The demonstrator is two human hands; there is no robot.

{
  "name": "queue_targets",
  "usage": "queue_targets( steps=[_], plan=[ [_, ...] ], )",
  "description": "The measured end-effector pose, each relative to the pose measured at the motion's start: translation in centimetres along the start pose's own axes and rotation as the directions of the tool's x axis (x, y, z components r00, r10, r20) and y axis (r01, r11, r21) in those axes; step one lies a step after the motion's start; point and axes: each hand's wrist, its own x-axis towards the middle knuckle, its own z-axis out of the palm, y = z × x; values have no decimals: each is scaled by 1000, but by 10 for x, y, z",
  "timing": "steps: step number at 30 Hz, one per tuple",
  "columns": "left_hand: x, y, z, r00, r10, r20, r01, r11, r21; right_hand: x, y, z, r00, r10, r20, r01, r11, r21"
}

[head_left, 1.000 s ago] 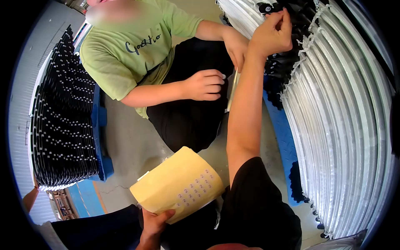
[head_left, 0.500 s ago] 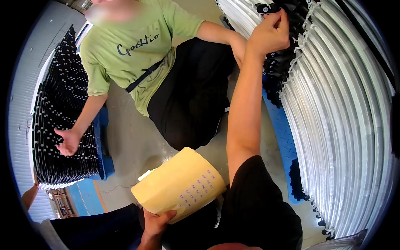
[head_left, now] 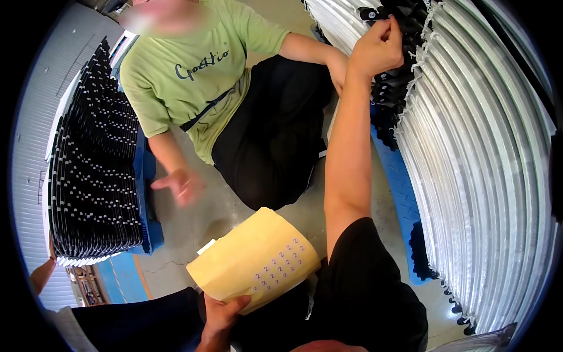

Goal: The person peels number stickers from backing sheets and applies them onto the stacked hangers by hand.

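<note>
At the bottom, my left hand (head_left: 224, 310) grips a yellow sticker sheet (head_left: 234, 258) by its lower edge, thumb on top. Rows of small round marks reading "2" cover its right part. My right arm reaches up and away, and my right hand (head_left: 380, 50) is closed in a pinch at the black end pieces (head_left: 404, 26) of a stacked row. Whatever sits between those fingertips is too small to make out. Just left of them, a black end piece (head_left: 370, 15) bears a round white label.
Plastic-wrapped pale curved parts (head_left: 469, 152) stand packed on a blue pallet (head_left: 396, 182) at right. A co-worker in a green shirt (head_left: 199, 70) crouches ahead, one hand (head_left: 182, 185) blurred. Black stacked parts (head_left: 94, 176) stand at left.
The co-worker's free hand has swung from the black stack rightward, toward the middle. My right hand has shifted very slightly left at the black end pieces; my left still grips the sheet.
</note>
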Motion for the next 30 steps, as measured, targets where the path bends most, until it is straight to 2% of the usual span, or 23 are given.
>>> queue_targets(
  steps=[5, 7, 11, 17, 20, 22, 26, 28, 29, 30],
  plan=[
    [-3, 0, 0, 1000, 9, 12, -9, 1000, -1, 0, 0, -2, 1000, 2, 22, -3, 1000, 7],
    [-4, 0, 0, 1000, 16, 20, -16, 1000, 0, 2, -6, -4, 994, 94, 57, -96, 995, 29],
    [-5, 0, 1, 1000, 11, 15, -11, 1000, -5, 2, -4, -1, 999, 32, 18, -33, 999, 23],
    [-4, 2, 2, 1000, -8, -7, 8, 1000, 11, 0, -17, -1, 982, 184, 37, -188, 961, 202],
    [0, 1, 2, 1000, -17, -19, 17, 1000, 8, -6, -22, -3, 989, 137, 48, -145, 962, 230],
    [3, 2, 3, 999, -29, -24, 29, 1000, -5, -11, -35, -3, 1000, 17, 23, -22, 968, 248],
    [7, 4, 4, 1000, -26, -2, 26, 1000, 8, -7, -32, 2, 999, -8, -36, 18, 960, 278],
    [7, 1, 3, 1000, -27, 4, 27, 1000, 14, -7, -38, 1, 994, 90, -69, -63, 947, 315],
    [8, -1, 0, 1000, -29, -4, 29, 999, 18, -7, -41, -3, 994, 84, -67, -59, 949, 309],
    [9, -3, -2, 1000, -29, -8, 29, 999, 21, -6, -45, -6, 975, 221, 10, -209, 907, 366]
  ],
)
